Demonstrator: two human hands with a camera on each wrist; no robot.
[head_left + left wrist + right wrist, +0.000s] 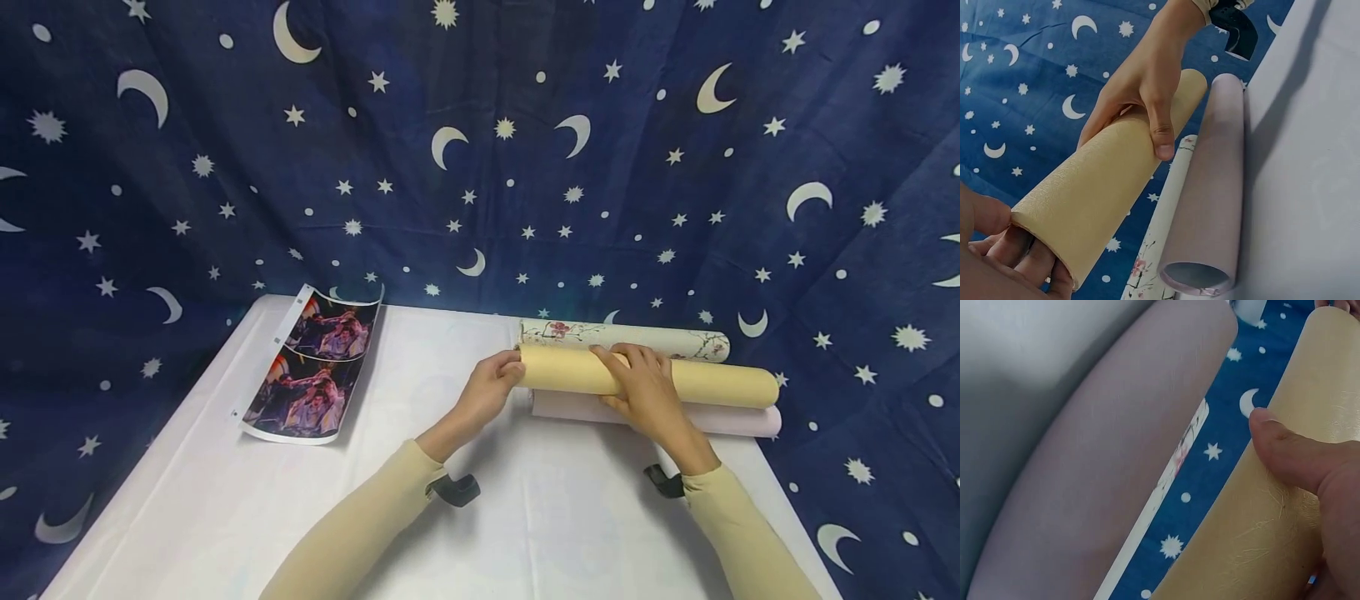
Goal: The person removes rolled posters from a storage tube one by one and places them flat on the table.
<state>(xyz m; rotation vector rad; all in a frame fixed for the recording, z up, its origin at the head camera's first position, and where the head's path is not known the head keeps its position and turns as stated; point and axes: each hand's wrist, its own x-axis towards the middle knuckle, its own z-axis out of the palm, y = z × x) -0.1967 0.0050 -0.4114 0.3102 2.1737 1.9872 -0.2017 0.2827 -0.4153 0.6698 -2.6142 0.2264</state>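
A yellow wallpaper-like roll (558, 369) is held by both hands, raised off the table in the left wrist view. My left hand (486, 385) pinches the rim at its left end, with fingers inside the hollow and the thumb outside. Farther along, my right hand (647, 390) grips the roll near its middle, the thumb (1291, 450) lying along the near side. Behind it lies a cream roll with a red blossom pattern (645, 337). Nearer to me is a pale pink roll (720, 419), whose hollow end (1199, 278) shows in the left wrist view.
On the left of the white-covered table (540, 517) lies a printed sheet (315, 375) with curling edges and two similar pictures. A dark blue cloth (495, 192) with moons and stars hangs behind and beside the table. Black mounts (456, 490) sit at both wrists.
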